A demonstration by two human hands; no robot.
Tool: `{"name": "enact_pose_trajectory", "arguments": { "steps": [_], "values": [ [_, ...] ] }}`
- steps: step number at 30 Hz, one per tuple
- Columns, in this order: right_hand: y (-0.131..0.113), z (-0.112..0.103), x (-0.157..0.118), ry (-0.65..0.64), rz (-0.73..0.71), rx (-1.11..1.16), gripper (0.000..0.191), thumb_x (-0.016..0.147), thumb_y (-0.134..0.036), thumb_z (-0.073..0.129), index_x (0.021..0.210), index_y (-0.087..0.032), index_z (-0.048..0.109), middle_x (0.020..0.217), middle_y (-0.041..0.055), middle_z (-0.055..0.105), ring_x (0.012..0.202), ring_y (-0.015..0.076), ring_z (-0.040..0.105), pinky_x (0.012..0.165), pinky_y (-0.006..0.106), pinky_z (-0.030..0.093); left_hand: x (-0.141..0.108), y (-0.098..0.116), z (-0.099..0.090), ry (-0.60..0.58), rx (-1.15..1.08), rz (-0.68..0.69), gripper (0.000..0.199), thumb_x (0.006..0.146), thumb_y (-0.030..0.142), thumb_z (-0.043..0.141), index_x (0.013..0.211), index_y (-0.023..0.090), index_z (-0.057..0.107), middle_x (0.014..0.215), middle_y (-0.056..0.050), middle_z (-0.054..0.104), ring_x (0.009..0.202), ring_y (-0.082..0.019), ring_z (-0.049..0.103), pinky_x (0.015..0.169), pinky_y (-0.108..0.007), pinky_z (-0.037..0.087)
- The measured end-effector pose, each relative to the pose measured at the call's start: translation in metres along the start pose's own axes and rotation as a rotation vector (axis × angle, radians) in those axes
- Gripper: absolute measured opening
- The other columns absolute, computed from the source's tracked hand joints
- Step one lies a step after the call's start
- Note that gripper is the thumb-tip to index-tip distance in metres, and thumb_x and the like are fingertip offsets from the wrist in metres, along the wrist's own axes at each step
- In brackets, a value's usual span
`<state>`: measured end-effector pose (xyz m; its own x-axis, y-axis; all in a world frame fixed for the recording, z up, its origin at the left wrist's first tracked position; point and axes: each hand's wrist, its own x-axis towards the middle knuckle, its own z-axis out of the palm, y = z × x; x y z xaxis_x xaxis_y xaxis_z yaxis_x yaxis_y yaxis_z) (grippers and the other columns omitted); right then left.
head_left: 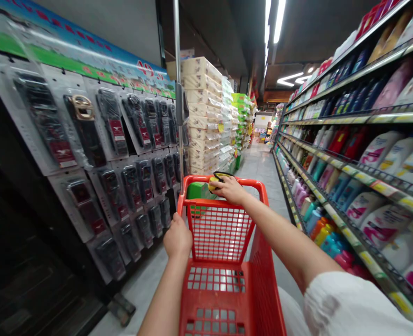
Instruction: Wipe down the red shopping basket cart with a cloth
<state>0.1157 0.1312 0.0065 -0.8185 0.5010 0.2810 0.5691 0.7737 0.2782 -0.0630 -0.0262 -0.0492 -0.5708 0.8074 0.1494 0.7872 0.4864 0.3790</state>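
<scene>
A red plastic shopping cart [218, 233] with a grid basket stands right in front of me. My left hand [177, 237] is closed round the cart's left edge, below its upper corner. At the cart's far top rail, my right hand [228, 189] is wrapped over a yellow and black item [213, 183], which rests against the rail; its exact shape is partly hidden by the fingers. Something green [197, 190] shows just behind the rail, to the left of my right hand. A thin metal pole [177, 46] rises at the cart's left corner.
Packaged belts [111, 116] hang on a rack along the left. Beyond them are stacked tissue packs [202, 112] and green packages [239, 107]. Shelves of bottles [378, 149] line the right side. A tiled aisle floor [259, 163] runs ahead between them.
</scene>
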Motion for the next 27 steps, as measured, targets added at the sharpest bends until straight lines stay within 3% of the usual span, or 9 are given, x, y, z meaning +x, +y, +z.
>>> {"name": "enact_pose_trajectory", "arguments": {
  "steps": [5,9,15,20,22,27],
  "values": [
    [0.052,0.001,-0.058,-0.001,0.095,0.106,0.037,0.094,-0.018,0.048,0.122,-0.034,0.067,0.148,-0.0037,0.045,0.134,0.0237,0.038,0.11,0.038,0.031,0.0,0.002,-0.001,0.028,0.001,-0.006,0.032,0.095,0.016,0.026,0.116,0.01,0.05,0.101,-0.018,0.07,0.087,-0.029,0.072,0.068,-0.037,0.053],
    [0.068,-0.003,-0.074,-0.07,0.294,0.026,0.033,0.092,-0.016,0.049,0.111,-0.027,0.072,0.141,0.0015,0.052,0.118,0.0238,0.05,0.099,0.034,0.04,0.0,0.005,-0.003,0.01,0.012,-0.002,0.032,0.095,0.015,0.026,0.116,0.011,0.049,0.101,-0.019,0.07,0.089,-0.03,0.072,0.069,-0.037,0.053],
    [0.059,-0.023,-0.054,-0.294,0.493,-0.11,0.03,0.088,-0.011,0.048,0.104,-0.018,0.073,0.12,0.0142,0.062,0.104,0.0265,0.06,0.091,0.038,0.046,-0.002,0.011,-0.009,-0.019,0.018,-0.021,0.032,0.095,0.016,0.027,0.117,0.012,0.05,0.105,-0.018,0.07,0.094,-0.031,0.071,0.071,-0.038,0.053],
    [0.056,-0.035,-0.085,-0.411,0.492,-0.064,0.023,0.082,-0.014,0.058,0.096,-0.021,0.075,0.115,0.011,0.065,0.093,0.0237,0.065,0.086,0.034,0.048,-0.003,0.014,-0.011,-0.009,0.023,-0.024,0.032,0.094,0.014,0.029,0.117,0.012,0.05,0.106,-0.02,0.07,0.096,-0.031,0.071,0.072,-0.038,0.053],
    [0.046,-0.034,-0.103,-0.392,0.474,-0.038,0.025,0.084,-0.017,0.055,0.1,-0.022,0.073,0.116,0.0096,0.065,0.092,0.0228,0.065,0.085,0.033,0.048,-0.005,0.015,-0.013,-0.011,0.019,-0.027,0.03,0.093,0.015,0.031,0.117,0.012,0.05,0.106,-0.02,0.07,0.096,-0.031,0.07,0.072,-0.038,0.053],
    [-0.002,-0.027,-0.135,-0.193,0.521,-0.04,0.035,0.088,-0.015,0.044,0.112,-0.02,0.069,0.122,0.012,0.059,0.093,0.0236,0.062,0.086,0.036,0.045,-0.008,0.016,-0.015,-0.014,0.024,-0.015,0.032,0.094,0.014,0.029,0.118,0.01,0.05,0.107,-0.019,0.069,0.095,-0.032,0.07,0.072,-0.039,0.053]
  ]
}}
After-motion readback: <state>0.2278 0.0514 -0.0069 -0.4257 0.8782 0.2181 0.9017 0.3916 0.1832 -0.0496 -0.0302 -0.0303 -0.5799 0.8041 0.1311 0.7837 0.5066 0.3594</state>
